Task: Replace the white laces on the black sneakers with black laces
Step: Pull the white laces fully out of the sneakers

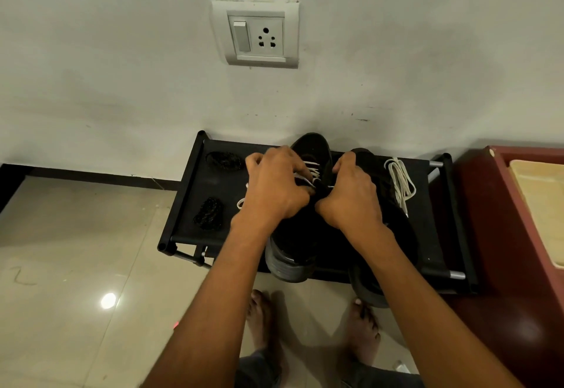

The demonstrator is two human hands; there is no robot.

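Head view: unlacing the left-hand sneaker, white lace partly out.
Both hands are pinched in over the near sneaker (300,204) on the black rack (195,192): left hand (274,189) and right hand (351,195) curl onto its white lace (311,170); exact grip is hidden. Best eased loose one eyelet at a time, I'd say, shoe steadied. The count: two sneakers, second sneaker (387,204) already bare; one removed white lace (401,183); two black lace bundles (224,160) waiting left.
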